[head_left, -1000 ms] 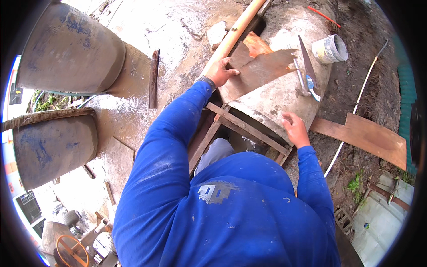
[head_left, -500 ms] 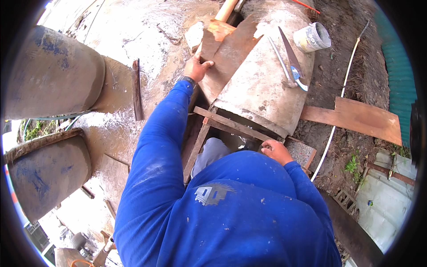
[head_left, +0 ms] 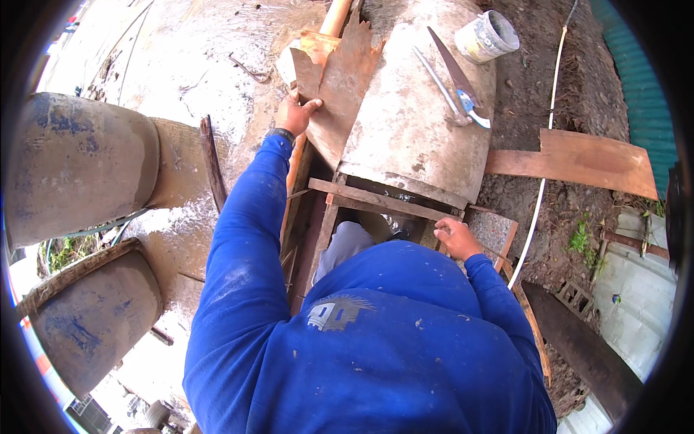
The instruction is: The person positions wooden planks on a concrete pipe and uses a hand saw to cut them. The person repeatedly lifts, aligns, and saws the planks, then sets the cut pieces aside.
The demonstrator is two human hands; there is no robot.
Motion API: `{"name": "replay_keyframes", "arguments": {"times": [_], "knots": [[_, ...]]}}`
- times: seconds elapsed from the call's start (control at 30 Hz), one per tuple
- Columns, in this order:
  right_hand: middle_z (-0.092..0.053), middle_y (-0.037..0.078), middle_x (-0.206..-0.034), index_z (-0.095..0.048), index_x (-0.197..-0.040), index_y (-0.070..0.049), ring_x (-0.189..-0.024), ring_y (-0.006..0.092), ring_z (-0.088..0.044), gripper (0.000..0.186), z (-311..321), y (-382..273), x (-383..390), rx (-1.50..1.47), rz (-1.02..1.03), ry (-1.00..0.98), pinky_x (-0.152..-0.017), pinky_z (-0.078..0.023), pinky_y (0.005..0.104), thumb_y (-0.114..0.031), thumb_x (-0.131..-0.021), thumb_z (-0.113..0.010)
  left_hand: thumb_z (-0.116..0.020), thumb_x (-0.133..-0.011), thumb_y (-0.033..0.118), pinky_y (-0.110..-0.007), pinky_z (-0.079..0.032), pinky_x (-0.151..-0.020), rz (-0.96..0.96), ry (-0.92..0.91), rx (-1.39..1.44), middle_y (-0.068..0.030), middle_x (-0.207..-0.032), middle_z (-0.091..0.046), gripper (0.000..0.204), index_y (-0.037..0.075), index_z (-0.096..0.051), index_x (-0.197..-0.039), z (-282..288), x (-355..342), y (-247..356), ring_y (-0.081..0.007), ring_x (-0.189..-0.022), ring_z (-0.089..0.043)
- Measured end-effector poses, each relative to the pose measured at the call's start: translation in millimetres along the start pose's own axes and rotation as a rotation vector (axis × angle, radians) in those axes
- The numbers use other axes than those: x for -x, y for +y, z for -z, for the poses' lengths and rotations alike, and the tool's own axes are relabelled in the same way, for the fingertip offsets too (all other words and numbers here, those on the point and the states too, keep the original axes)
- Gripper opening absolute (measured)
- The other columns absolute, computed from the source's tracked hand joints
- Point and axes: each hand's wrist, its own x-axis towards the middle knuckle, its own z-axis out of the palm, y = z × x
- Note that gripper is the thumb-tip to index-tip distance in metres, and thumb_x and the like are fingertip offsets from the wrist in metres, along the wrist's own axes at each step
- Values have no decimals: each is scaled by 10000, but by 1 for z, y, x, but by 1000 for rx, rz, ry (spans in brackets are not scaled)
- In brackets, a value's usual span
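Note:
My left hand (head_left: 295, 116) grips the left edge of a brown plywood sheet (head_left: 341, 90) with a jagged top, its thumb lying on the face. The sheet leans along the left side of a large pale rounded concrete piece (head_left: 423, 108). My right hand (head_left: 459, 239) is closed, fingers curled, beside the right end of a wooden frame (head_left: 383, 200). Whatever its fingers may hold is hidden. A grey-clad leg shows inside the frame, below my blue top. On the concrete lie a handsaw (head_left: 455, 72) and a thin metal bar (head_left: 436, 78).
A stained white bucket (head_left: 488, 36) stands beyond the saw. To the right are a cut plywood board (head_left: 589, 163) and a white hose (head_left: 553, 101). Two big rounded concrete forms (head_left: 83, 163) stand left on wet ground, near a dark wooden stick (head_left: 212, 163).
The view has shifted slightly. My left hand has drawn the plywood sheet a little left and tilted it; more of the timber beside it shows. My right hand stays near the frame's end.

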Motion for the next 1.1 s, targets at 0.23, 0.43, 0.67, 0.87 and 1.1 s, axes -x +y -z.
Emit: {"name": "replay_keyframes", "arguments": {"times": [0.23, 0.43, 0.67, 0.87, 1.1], "knots": [[-735, 202, -1110, -697, -1152, -6, -1028, 356, -706, 358, -16, -8, -40, 42, 91, -79, -901, -550, 437, -293, -939, -702, -781, -919, 111, -317, -574, -772, 26, -61, 18, -91, -967, -778, 292, 2, -693, -1176, 3, -4, -2, -143, -813, -711], [-720, 206, -1228, -636, -1338, -30, -1175, 381, -661, 508, -70, -23, -118, 99, 172, -202, -1017, -511, 463, -322, -928, -705, -780, -921, 109, -329, -568, -760, 56, -44, -186, -97, -929, -762, 323, -5, -668, -1201, -1, 0, 21, -156, -788, -705], [-671, 228, -1352, -366, -1558, 30, -1290, 388, -611, 805, -194, -49, -234, -79, 85, -297, -1107, -466, 431, -363, -944, -706, -730, -943, 71, -326, -583, -767, 75, -74, -1, -97, -975, -747, 241, -39, -648, -1141, 2, 10, 40, -163, -854, -718], [-616, 310, -1386, -251, -1583, 92, -1333, 373, -585, 928, -309, -34, -333, -470, -61, -177, -1119, -456, 405, -333, -904, -720, -701, -981, 91, -317, -582, -786, 69, -173, -101, -105, -958, -750, 238, -50, -633, -1160, 1, 3, 50, -166, -853, -725], [-650, 122, -1086, -457, -1407, -40, -775, 181, -640, 575, -364, -21, -394, -819, -198, -122, -595, -538, 338, -100, -897, -716, -775, -966, 169, -301, -576, -750, 90, -243, 12, -42, -930, -721, 329, -4, -620, -1198, -16, -7, 46, -117, -821, -675]]}}
